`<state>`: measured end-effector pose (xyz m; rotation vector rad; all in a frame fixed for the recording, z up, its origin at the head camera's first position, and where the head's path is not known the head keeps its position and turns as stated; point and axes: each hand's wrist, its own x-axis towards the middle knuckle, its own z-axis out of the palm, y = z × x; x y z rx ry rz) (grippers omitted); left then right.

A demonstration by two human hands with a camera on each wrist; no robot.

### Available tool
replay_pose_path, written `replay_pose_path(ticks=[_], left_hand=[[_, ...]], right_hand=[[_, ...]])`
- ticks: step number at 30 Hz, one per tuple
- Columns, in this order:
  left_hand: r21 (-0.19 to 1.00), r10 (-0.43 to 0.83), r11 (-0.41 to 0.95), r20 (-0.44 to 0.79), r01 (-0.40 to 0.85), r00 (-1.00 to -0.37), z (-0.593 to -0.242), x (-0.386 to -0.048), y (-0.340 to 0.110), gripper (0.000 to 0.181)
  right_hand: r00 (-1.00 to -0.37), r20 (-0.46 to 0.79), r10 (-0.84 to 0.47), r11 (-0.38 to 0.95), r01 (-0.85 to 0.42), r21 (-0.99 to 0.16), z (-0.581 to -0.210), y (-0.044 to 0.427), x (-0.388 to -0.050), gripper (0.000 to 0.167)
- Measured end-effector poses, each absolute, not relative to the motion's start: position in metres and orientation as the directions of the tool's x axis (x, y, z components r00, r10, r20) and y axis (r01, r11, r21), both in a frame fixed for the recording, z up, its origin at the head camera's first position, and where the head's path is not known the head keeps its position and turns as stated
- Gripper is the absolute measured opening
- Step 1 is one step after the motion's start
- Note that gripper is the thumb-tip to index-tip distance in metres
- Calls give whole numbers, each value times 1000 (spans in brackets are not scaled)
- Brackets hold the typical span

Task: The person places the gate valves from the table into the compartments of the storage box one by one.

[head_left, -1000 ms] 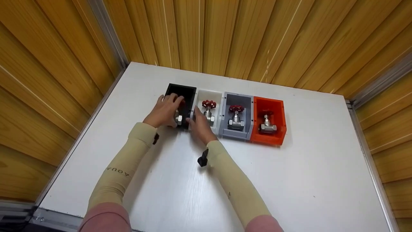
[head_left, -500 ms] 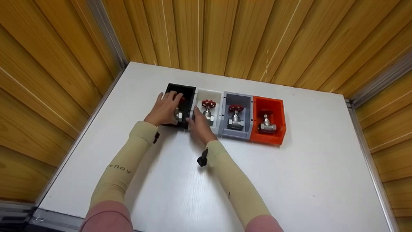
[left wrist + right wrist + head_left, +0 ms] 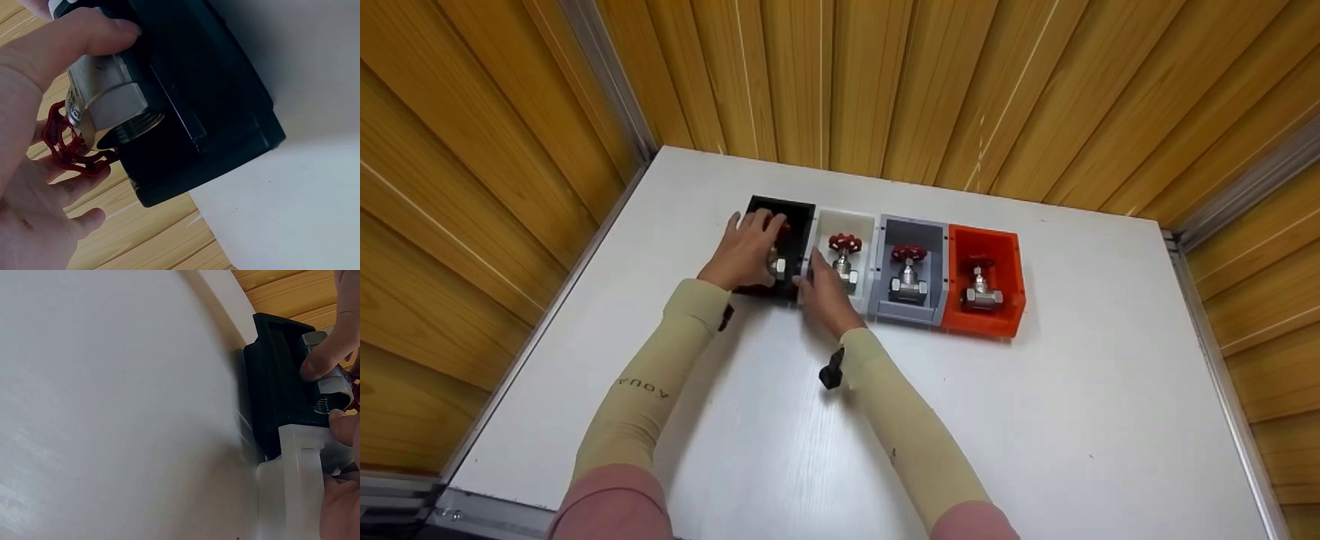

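A metal gate valve [image 3: 778,268] with a red handwheel [image 3: 70,143] sits in the black box [image 3: 784,204] at the left of a row. My left hand [image 3: 741,251] grips this valve, its thumb on the metal body and the fingers behind the handwheel. The shared wall of the black and white boxes is pinched by my right hand [image 3: 826,296], thumb on the black side and fingers inside the white box [image 3: 847,217]. The right thumb lies close to the valve's threaded end in the right wrist view; whether they touch I cannot tell.
The white, grey [image 3: 915,225] and orange [image 3: 1011,281] boxes each hold a similar red-wheeled valve. All stand joined in a row on a white table [image 3: 1080,420]. Wood-panelled walls [image 3: 885,90] rise behind and at both sides.
The valve in the black box has shifted slightly towards the back with my left hand. My right hand keeps its hold on the box wall.
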<state>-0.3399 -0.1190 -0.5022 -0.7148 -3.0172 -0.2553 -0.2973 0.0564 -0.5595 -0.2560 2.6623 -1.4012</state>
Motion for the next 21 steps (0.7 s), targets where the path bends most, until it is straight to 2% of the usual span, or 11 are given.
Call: replay_pose_path(ticks=[21], left_hand=[[146, 474, 868, 40, 475, -879, -510, -357, -111, 103]], right_hand=[[-976, -6, -218, 580, -125, -805, -559, 56, -297, 69]])
